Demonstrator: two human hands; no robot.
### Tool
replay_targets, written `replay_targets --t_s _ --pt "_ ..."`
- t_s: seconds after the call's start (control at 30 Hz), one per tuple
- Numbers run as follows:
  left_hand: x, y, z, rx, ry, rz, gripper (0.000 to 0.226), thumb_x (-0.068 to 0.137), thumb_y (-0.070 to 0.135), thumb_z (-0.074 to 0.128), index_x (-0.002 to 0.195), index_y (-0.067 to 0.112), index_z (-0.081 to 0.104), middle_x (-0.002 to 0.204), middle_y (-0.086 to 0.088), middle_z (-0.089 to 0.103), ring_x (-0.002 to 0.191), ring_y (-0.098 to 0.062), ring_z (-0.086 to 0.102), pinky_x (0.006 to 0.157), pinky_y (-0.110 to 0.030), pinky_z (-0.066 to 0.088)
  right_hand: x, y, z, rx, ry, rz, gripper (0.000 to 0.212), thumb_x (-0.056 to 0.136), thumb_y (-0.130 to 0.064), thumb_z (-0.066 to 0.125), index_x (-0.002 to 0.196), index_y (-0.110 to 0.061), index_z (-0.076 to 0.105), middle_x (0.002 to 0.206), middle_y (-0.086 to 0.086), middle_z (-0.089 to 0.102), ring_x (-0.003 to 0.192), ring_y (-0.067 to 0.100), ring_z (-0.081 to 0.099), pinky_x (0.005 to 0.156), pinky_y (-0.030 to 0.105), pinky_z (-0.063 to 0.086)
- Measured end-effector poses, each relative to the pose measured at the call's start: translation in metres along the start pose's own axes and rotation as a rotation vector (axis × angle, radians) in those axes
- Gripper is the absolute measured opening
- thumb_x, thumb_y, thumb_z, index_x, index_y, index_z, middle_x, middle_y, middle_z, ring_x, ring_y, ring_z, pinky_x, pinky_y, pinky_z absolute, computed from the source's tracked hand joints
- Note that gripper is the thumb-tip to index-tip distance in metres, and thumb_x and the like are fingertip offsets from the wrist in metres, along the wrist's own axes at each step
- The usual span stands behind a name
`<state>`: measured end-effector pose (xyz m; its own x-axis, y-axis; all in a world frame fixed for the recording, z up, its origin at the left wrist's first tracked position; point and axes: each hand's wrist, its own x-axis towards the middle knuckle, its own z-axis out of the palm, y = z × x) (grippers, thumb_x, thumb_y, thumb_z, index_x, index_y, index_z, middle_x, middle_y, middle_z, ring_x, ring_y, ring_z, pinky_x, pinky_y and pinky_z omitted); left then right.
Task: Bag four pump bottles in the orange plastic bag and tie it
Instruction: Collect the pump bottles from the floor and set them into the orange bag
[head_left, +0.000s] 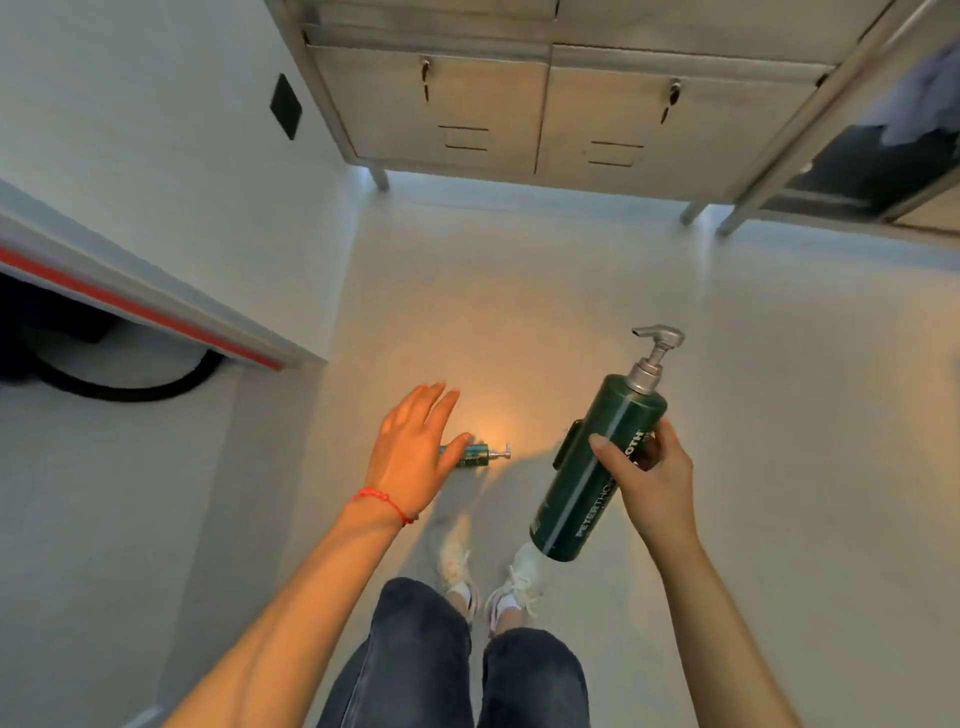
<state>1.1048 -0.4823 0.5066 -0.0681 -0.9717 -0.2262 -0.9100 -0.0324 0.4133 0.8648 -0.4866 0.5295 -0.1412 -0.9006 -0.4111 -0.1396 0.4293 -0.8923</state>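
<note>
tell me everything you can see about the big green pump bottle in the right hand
The big green pump bottle is a tall, dark green, glossy cylinder, plastic by its look, with white lettering along its side and a silver-grey pump head on top, spout pointing left. It is held in the air over the pale floor, tilted with the pump up and to the right. Only the right hand touches it, gripping around its middle.

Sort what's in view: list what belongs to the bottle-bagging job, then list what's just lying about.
Job:
- green pump bottle, held in right hand
- second green pump bottle, lying on floor beyond open left hand

No orange bag in view.

Lying about:
- metal cabinet
- black hose
</note>
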Motion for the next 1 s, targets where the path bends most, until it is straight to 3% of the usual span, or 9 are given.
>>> replay_targets --t_s 0.33,0.7,0.87,1.0 --pt "0.074 -0.046 0.142 0.052 -0.272 0.025 0.052 0.089 0.029 0.054 0.133 0.008 0.04 0.141 -0.016 0.042 0.131 -0.03 0.034 0.106 -0.04 0.029 0.046 0.155 -0.01 0.049 0.128 0.194 0.034 0.075 -0.014 0.071 0.092 -0.037 0.052 0.092 -0.014 0.061 0.077 -0.015 0.059 0.059 0.0 0.043" --pt "0.162 -0.152 0.327 0.136 -0.564 0.133 0.047 0.091 0.027 0.05 0.132 0.007 0.04 0.136 -0.018 0.046 0.124 -0.034 0.04 0.1 -0.04 0.033 0.095 0.345 0.063 0.077 0.269 0.34 0.039 0.074 -0.021 0.073 0.105 -0.032 0.051 0.092 -0.02 0.06 0.079 -0.012 0.06 0.061 0.003 0.044" --pt "0.195 -0.198 0.412 0.088 -0.638 0.094 0.041 0.091 0.025 0.05 0.128 0.007 0.045 0.13 -0.02 0.052 0.119 -0.033 0.046 0.096 -0.033 0.032 0.116 0.428 0.105 0.125 0.326 0.373 0.04 0.074 -0.019 0.073 0.108 -0.025 0.054 0.091 -0.015 0.062 0.075 -0.013 0.06 0.059 0.0 0.043" --pt "0.212 -0.234 0.467 0.142 -0.734 0.074 0.047 0.088 0.032 0.055 0.126 0.005 0.047 0.13 -0.018 0.053 0.116 -0.033 0.049 0.097 -0.036 0.035 0.124 0.485 0.13 0.126 0.328 0.393 0.041 0.073 -0.021 0.073 0.109 -0.024 0.054 0.09 -0.015 0.062 0.073 -0.014 0.059 0.057 -0.001 0.042"
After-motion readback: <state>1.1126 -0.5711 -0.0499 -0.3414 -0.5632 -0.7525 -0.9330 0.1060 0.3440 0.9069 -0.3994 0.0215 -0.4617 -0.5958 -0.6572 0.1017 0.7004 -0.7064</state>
